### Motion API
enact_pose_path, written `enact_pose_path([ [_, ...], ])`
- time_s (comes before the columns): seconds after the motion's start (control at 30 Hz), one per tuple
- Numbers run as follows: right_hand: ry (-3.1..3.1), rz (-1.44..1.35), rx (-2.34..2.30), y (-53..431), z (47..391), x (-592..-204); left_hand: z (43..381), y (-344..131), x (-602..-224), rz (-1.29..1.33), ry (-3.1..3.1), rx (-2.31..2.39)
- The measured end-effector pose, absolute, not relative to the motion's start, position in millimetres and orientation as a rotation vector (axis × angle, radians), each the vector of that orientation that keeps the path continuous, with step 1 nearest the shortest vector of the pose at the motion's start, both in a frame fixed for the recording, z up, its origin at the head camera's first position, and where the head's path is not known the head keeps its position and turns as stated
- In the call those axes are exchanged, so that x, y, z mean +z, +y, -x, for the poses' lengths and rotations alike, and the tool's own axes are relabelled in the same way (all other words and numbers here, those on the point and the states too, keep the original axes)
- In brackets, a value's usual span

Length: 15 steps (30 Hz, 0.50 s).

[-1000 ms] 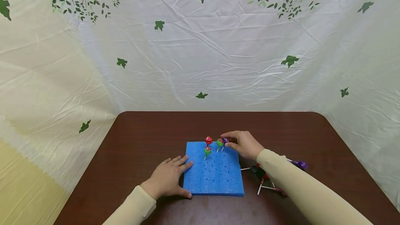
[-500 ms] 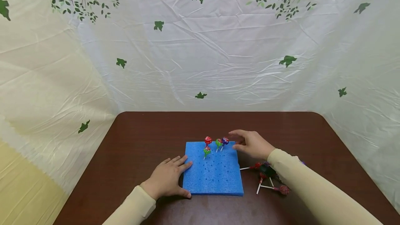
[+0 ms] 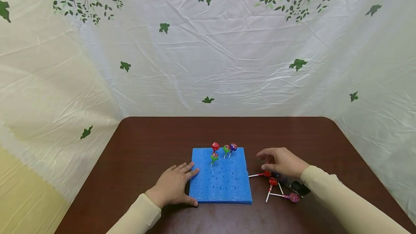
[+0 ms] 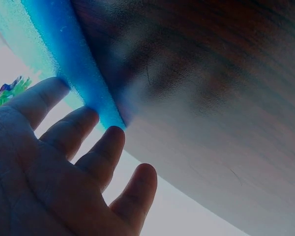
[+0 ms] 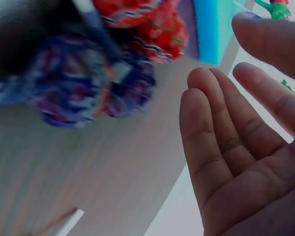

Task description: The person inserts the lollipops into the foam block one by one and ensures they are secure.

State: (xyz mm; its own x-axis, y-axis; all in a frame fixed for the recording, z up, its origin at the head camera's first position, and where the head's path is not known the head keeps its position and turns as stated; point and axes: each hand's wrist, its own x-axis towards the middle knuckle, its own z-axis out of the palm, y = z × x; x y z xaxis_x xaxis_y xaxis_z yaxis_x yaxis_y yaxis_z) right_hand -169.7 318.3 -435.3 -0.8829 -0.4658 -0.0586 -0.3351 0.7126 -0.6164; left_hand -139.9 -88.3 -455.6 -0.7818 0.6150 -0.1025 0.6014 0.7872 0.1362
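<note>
A blue foam block [image 3: 224,187] with rows of small holes lies on the brown table. Several lollipops stand in its far part: a red one [image 3: 215,146], a green one [image 3: 214,157] before it, another green one [image 3: 226,148] and a purple one [image 3: 233,147]. My left hand [image 3: 175,185] rests with spread fingers against the block's left edge; in the left wrist view its fingertips [image 4: 59,86] touch the foam. My right hand [image 3: 284,161] hovers right of the block, holding nothing, over loose lollipops. Purple wrapped heads [image 5: 69,81] show beside it in the right wrist view.
Loose lollipops lie right of the block: a red one [image 3: 267,173] with its stick at the foam's edge, another red one [image 3: 273,181] and a pink-red one [image 3: 294,198]. A dark object [image 3: 300,188] sits partly under the right sleeve. A white leaf-patterned sheet [image 3: 208,64] hangs behind the table.
My right hand has let go of the purple lollipop, which stands in the foam, and has moved right and toward me over the loose lollipops. My left hand stays in place.
</note>
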Motion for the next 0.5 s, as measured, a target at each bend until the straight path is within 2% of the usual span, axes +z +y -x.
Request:
enact_pose_path([
  [0.5, 2.793, 0.776, -0.652, 318, 165, -448, 141, -89, -459, -0.971, 2.836, 0.157],
])
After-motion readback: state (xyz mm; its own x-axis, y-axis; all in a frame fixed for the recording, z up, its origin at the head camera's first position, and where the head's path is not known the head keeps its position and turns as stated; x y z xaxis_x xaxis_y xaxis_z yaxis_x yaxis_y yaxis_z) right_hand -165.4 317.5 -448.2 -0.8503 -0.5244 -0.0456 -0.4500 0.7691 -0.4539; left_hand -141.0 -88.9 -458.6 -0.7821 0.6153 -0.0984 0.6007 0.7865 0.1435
